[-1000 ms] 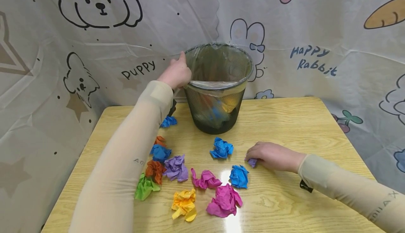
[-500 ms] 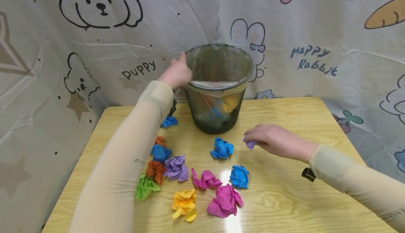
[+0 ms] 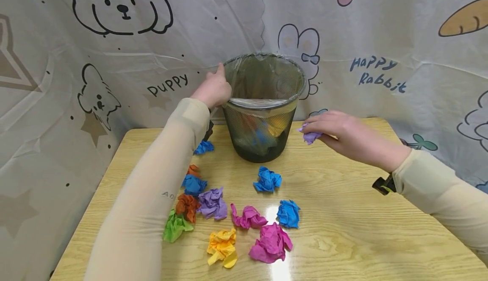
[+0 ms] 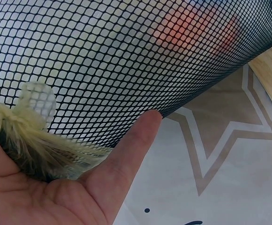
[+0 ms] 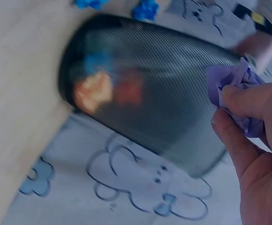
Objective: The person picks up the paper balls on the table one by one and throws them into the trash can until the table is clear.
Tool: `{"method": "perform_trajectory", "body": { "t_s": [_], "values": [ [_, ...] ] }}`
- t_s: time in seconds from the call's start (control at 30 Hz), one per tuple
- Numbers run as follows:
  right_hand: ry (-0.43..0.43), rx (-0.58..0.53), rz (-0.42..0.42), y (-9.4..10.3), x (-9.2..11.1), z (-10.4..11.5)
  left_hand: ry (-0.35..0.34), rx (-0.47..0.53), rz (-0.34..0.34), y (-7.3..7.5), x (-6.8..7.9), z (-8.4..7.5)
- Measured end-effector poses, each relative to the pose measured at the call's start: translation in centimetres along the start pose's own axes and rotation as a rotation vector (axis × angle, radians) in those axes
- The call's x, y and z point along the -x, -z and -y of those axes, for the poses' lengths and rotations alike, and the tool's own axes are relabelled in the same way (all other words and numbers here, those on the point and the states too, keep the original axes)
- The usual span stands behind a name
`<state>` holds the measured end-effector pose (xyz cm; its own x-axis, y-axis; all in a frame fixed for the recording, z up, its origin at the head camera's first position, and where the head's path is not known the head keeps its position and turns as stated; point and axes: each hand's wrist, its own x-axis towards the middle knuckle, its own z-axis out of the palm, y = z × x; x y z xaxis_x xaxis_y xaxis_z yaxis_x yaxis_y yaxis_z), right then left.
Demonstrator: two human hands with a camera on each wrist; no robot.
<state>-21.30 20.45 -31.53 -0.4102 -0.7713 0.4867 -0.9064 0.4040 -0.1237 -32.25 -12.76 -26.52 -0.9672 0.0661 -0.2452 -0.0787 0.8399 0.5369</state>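
Two captions: "PUPPY" (image 3: 167, 85), "Happy Rabbit" (image 3: 378, 74); right hand (image 3: 345, 134) pinches purple paper (image 3: 311, 137).

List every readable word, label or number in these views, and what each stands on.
"PUPPY": backdrop cloth, left of the mesh bin.
"Happy Rabbit": the same cloth, right of the bin.
"AO": left sleeve, small and faint; the second character could be a zero.
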Motion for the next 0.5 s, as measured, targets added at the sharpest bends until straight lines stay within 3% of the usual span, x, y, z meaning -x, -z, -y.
{"method": "perform_trajectory", "body": {
  "t_s": [0.13,0.5],
  "values": [
    [-0.027,0.038,-0.041,1.9,-0.7,-0.6,-0.002,-0.002,0.001,0.0,-0.1,0.0],
    [-0.128,0.132,-0.024,5.1,-3.0,-1.7,-0.008,-0.011,0.002,0.0,-0.1,0.2]
  ]
}}
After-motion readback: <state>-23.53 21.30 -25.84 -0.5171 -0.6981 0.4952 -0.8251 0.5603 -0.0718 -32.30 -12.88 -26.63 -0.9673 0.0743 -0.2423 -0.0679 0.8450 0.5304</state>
